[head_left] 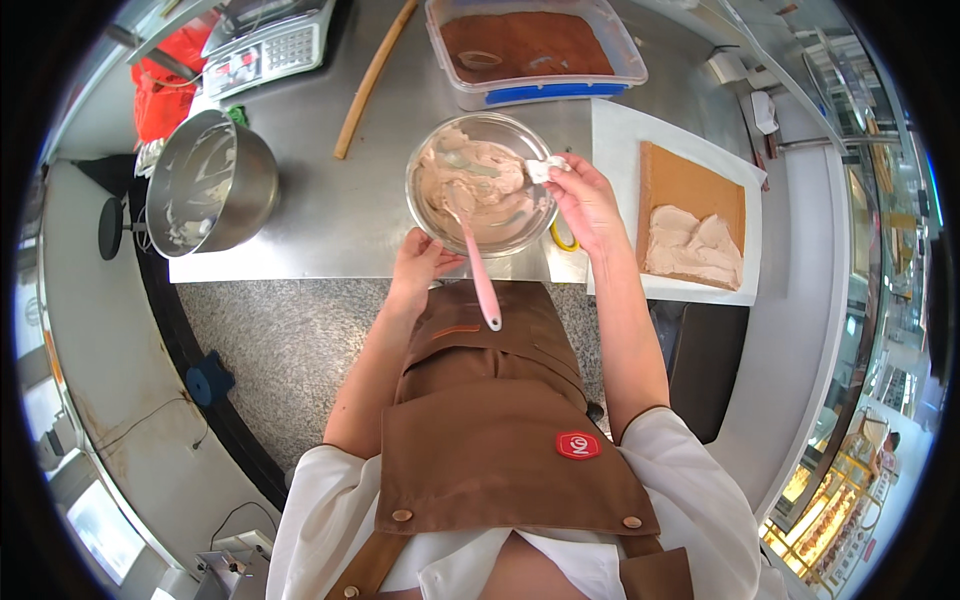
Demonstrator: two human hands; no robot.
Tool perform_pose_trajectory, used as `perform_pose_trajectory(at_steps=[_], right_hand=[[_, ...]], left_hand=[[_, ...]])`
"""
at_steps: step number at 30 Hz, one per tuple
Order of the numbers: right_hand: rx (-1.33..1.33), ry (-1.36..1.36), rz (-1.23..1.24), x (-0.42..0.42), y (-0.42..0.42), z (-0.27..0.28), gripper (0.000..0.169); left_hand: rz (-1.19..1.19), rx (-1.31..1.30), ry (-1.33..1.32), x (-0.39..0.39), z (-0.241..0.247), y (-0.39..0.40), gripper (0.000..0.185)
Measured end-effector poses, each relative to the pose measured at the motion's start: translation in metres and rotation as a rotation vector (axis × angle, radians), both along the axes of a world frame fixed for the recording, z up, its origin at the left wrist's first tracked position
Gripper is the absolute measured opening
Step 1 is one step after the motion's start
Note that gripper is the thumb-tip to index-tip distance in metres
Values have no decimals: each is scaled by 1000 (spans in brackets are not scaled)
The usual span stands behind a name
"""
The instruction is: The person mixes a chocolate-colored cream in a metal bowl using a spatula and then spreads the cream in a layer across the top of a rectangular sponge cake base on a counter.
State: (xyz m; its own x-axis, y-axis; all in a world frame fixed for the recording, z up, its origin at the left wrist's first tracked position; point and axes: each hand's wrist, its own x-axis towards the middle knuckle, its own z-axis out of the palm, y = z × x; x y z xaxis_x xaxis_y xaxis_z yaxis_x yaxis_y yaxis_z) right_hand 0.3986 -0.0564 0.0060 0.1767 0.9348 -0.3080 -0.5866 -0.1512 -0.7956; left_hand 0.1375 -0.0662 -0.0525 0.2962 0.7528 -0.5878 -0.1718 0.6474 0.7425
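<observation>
A glass bowl (417, 212) of pale brown cream (491, 176) is in front of me on the steel table. A spatula with a pink handle (482, 281) leans in it, its head in the cream and its handle over the near rim. My left hand (424, 262) touches the bowl's near left side. My right hand (589, 199) pinches a crumpled white piece, perhaps paper or cloth (546, 169), at the bowl's right rim. On white paper (619, 135) to the right lies a rectangular brown cake sheet (694, 176), with cream (694, 244) spread over its near part.
A steel mixing bowl (259, 176) with cream residue stands tilted at the left. Behind are a digital scale (289, 49), a wooden rolling pin (371, 82) and a plastic tub (555, 94) of brown powder. A yellow ring-shaped handle (564, 238) lies beside the glass bowl.
</observation>
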Motion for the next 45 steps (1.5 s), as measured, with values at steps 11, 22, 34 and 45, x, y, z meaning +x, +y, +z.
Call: perform_pose_trajectory(at_steps=[11,22,34,45], right_hand=[[118,-916,204,-159,87,3,30],[-296,-1412,304,-88,-94,26,48],[-319,-1724,529,-80,-94,68,22],[-188,-2081,401,6,-86,57,44]], left_hand=[[39,5,-139,8,-3,-16,9],[2,-15,-171,-13,-14,-10,9],[-228,46,-150,-28,-11,25,14],[-205,182,-35,-28,4,6,13]])
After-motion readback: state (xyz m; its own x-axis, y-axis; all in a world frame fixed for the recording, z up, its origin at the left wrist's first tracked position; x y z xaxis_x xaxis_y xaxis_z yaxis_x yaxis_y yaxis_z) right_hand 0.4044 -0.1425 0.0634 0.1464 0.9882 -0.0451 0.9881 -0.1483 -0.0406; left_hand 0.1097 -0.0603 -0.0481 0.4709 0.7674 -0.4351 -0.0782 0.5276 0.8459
